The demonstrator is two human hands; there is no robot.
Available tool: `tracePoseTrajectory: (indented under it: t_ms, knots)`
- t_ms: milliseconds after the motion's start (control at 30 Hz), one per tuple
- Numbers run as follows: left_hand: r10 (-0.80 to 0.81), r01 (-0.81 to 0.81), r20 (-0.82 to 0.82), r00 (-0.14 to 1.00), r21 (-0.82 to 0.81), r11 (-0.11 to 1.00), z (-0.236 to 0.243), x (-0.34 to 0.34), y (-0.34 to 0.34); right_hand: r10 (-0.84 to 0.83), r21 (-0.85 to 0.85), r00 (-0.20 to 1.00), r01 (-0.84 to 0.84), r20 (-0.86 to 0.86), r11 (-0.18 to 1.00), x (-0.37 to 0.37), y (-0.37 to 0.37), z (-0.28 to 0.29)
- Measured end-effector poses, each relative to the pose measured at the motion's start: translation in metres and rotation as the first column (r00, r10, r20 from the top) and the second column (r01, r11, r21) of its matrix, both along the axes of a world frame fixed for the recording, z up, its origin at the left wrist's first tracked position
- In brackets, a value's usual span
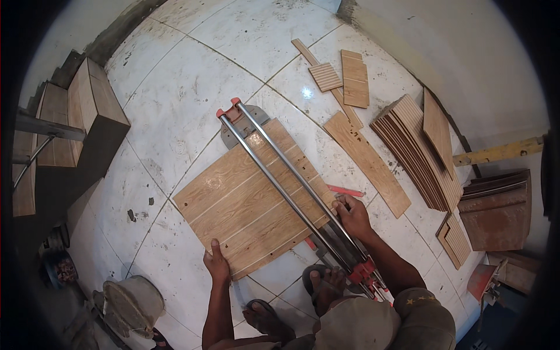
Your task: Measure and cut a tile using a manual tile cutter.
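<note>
A large wood-look tile [224, 204], brown with pale lines across it, lies slanted in a manual tile cutter [361, 271]. The cutter's two steel rails pass over the tile, and its red handle carriage sits at the near end by my feet. My left hand [217, 265] grips the tile's near left edge, thumb on top and fingers underneath. At the tile's right corner, beside the right rail, my right hand [353, 217] is closed on the edge; its fingertips are partly hidden. Under that corner a red cutter arm [345, 191] sticks out.
Cut strips [367, 163] and small pieces [354, 79] lie at the far right. Stacked tiles [414, 154] lean by the right wall, near a yellow level [499, 154]. Tiled steps [87, 116] rise at left. A dirty bucket [134, 303] stands near left; a red-bladed tool [483, 281] is at right.
</note>
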State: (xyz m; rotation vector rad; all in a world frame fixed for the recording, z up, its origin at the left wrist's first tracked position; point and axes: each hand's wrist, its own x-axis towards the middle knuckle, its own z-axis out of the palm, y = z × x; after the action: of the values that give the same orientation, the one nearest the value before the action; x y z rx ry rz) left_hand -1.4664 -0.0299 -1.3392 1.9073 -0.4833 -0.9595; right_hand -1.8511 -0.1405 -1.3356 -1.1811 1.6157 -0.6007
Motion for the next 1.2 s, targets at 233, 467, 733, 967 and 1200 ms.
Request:
tracePoseTrajectory:
  t_ms: [233, 467, 733, 967, 1200]
  knots:
    - [0.010, -0.009, -0.038, 0.999, 0.036, 0.999, 0.000, 0.000, 0.001, -0.062, -0.036, 0.998, 0.062, -0.020, 0.997, 0.003, 0.002, 0.000]
    - [-0.018, 0.020, -0.034, 0.999, 0.054, 0.998, 0.000, 0.002, -0.004, -0.056, 0.016, 0.998, 0.056, -0.025, 0.998, 0.000, -0.001, 0.004]
    - [-0.052, 0.051, 0.013, 0.999, 0.085, 0.995, 0.000, 0.001, -0.002, -0.068, -0.004, 0.997, 0.069, 0.048, 0.998, -0.004, 0.000, -0.005]
    - [-0.068, 0.069, -0.015, 0.998, 0.067, 0.995, -0.010, 0.007, 0.004, -0.072, -0.003, 0.997, 0.072, 0.032, 0.997, -0.006, 0.001, -0.007]
    - [-0.027, 0.042, -0.114, 0.993, 0.127, 0.991, -0.003, 0.013, 0.002, -0.013, 0.047, 0.998, 0.011, 0.057, 0.999, -0.011, -0.006, -0.001]
